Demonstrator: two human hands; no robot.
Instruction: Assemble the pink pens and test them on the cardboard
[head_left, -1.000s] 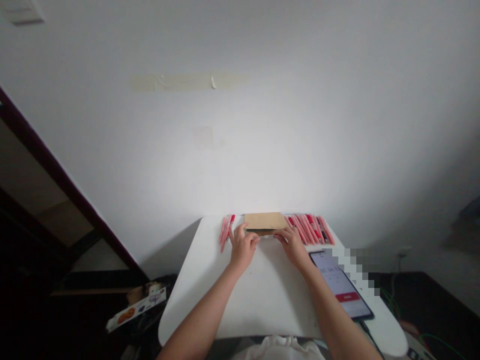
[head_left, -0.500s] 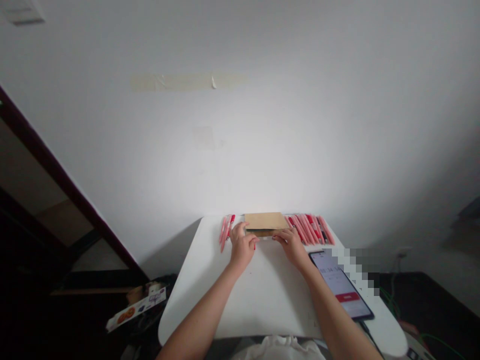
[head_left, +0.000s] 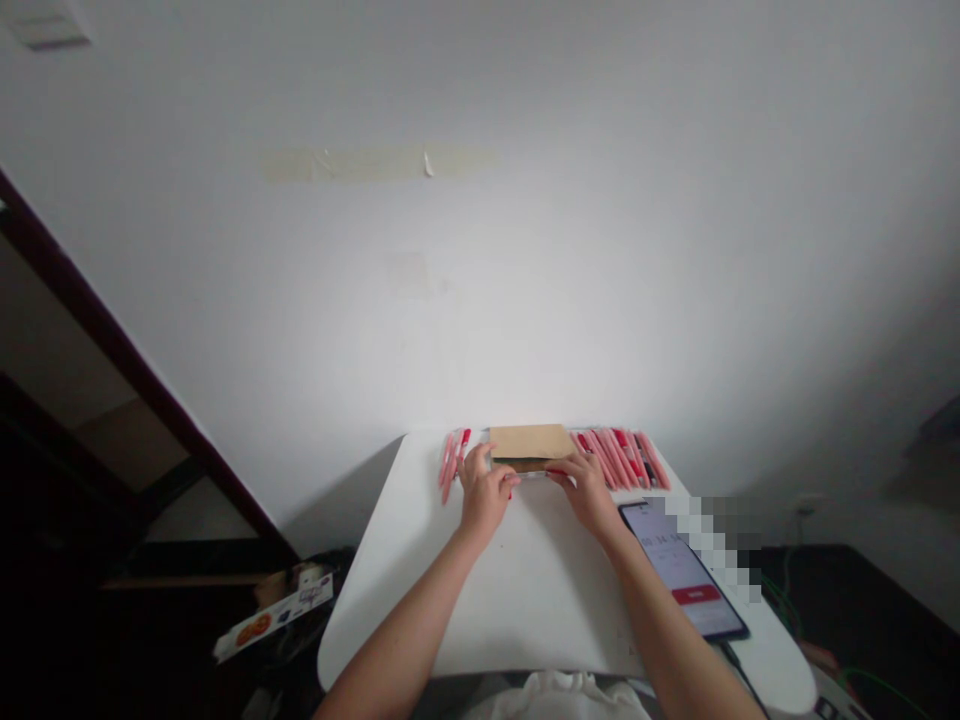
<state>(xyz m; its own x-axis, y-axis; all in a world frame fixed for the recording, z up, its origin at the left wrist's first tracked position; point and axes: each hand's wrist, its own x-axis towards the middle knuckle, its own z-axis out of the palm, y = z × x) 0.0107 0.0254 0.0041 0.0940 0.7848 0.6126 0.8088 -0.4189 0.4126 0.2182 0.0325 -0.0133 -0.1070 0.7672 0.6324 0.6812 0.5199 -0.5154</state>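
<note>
A flat brown cardboard box [head_left: 531, 441] lies at the far side of the white table, with a dark gap along its front. My left hand [head_left: 484, 490] closes on its near left corner, the index finger along the left side and the thumb at the front. On the near right corner, my right hand [head_left: 581, 487] has its fingers bent and pressed together. Between the two thumbs runs a thin pale strip [head_left: 534, 475], too small to tell what it is. Small red spots show at both hands; I cannot tell what they are.
Several pink and red pens [head_left: 619, 460] lie side by side right of the box, and a few more pens [head_left: 452, 465] lie left of it. A phone [head_left: 682, 570] with a timer on screen rests by my right forearm. The wall [head_left: 480, 300] stands behind the table [head_left: 525, 600].
Both hands stay at the box's front corners. My right fingers have shifted very slightly, and a little more red shows beside them.
</note>
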